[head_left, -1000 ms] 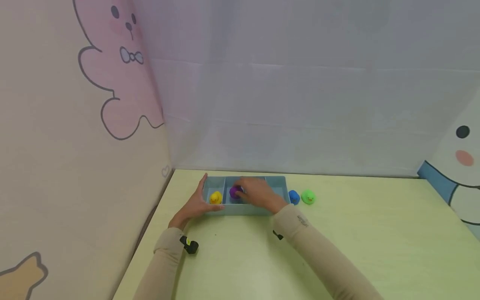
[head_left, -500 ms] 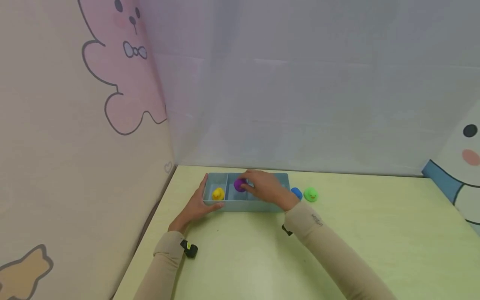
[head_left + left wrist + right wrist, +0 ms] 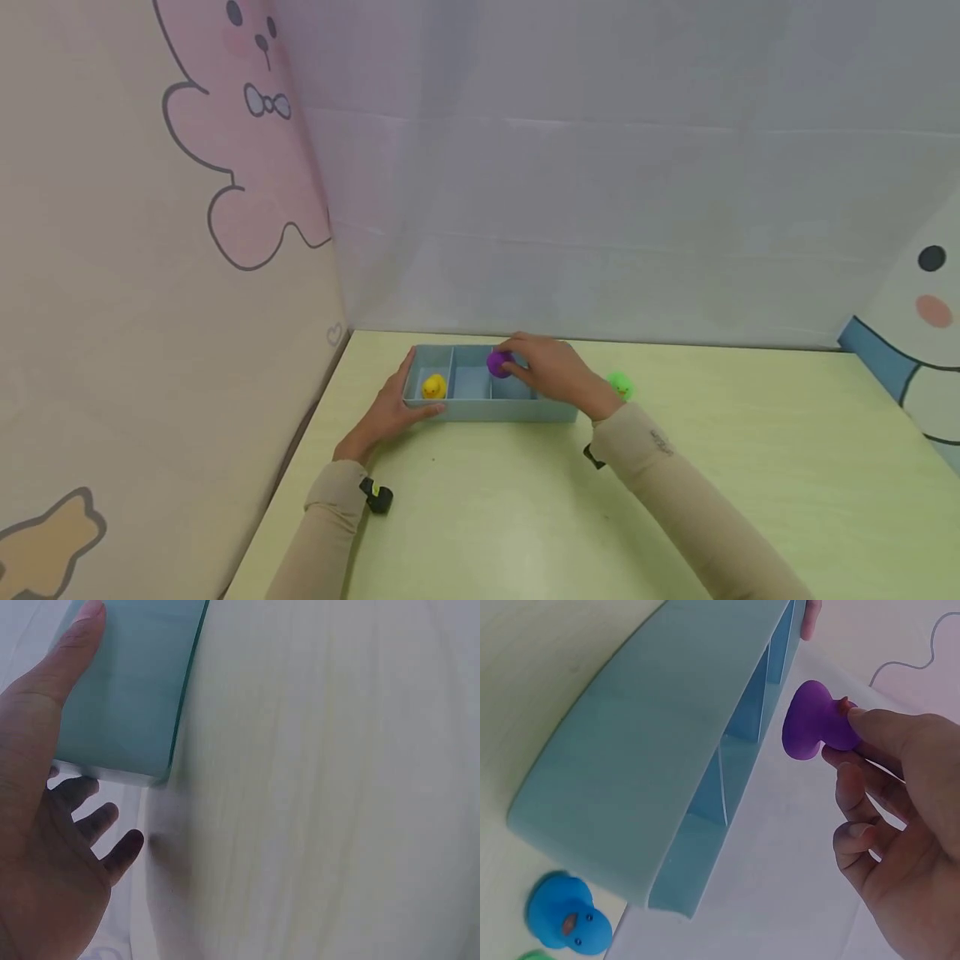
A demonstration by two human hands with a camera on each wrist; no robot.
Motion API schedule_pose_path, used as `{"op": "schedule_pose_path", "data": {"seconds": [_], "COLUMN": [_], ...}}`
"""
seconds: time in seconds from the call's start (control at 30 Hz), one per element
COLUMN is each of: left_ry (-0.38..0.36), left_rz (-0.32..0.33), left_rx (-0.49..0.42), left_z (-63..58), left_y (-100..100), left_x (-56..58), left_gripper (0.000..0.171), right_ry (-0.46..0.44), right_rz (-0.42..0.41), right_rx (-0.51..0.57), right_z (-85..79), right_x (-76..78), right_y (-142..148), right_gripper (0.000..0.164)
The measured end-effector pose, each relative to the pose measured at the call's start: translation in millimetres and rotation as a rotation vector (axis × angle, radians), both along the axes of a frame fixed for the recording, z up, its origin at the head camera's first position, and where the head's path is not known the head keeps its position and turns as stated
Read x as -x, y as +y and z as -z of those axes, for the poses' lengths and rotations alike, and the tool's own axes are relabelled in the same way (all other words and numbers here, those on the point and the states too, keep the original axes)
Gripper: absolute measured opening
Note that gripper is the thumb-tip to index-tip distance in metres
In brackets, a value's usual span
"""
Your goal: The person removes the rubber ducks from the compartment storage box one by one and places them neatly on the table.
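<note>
A purple rubber duck (image 3: pixel 499 363) is pinched between the thumb and fingers of my right hand (image 3: pixel 558 371). In the right wrist view this duck (image 3: pixel 810 724) hangs clear above the box's open top, tipped onto its side. The light blue divided box (image 3: pixel 495 410) rests on the table. My left hand (image 3: pixel 386 417) grips its left end, thumb along the front wall and fingers by the left side. Inside the leftmost compartment sits a yellow rubber duck (image 3: pixel 433 387). Beside the box's right end is a blue rubber duck (image 3: pixel 568 915), hidden in the head view by my right hand.
A green rubber duck (image 3: pixel 620 385) stands on the pale yellow table (image 3: pixel 487 517), right of the box. White curtain (image 3: pixel 600 208) hangs behind the table's far edge. A cartoon-printed wall (image 3: pixel 247 350) borders the left side.
My right hand has lifted the purple duck out of the second compartment and carried it rightward, over a divider. My left hand has stayed at the box's left end.
</note>
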State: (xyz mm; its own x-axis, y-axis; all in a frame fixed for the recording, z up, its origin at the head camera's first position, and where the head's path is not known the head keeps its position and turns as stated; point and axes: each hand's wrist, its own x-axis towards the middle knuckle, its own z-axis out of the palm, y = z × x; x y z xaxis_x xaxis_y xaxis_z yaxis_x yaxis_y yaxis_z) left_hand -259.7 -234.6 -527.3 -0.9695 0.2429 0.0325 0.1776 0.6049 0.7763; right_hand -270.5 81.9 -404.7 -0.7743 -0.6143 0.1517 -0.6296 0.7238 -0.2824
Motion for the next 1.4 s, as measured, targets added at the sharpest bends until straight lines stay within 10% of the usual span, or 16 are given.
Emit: {"op": "schedule_pose_path", "data": {"seconds": [1.4], "left_ry": [-0.007], "left_rz": [-0.017], "left_rx": [0.077], "left_z": [-0.5], "left_y": [1], "left_x": [-1.5], "left_gripper": [0.121], "right_ry": [0.004], "right_rz": [0.155], "right_rx": [0.006], "right_z": [6.9], "right_x": [-5.4], "right_y": [112], "right_gripper": [0.027]}}
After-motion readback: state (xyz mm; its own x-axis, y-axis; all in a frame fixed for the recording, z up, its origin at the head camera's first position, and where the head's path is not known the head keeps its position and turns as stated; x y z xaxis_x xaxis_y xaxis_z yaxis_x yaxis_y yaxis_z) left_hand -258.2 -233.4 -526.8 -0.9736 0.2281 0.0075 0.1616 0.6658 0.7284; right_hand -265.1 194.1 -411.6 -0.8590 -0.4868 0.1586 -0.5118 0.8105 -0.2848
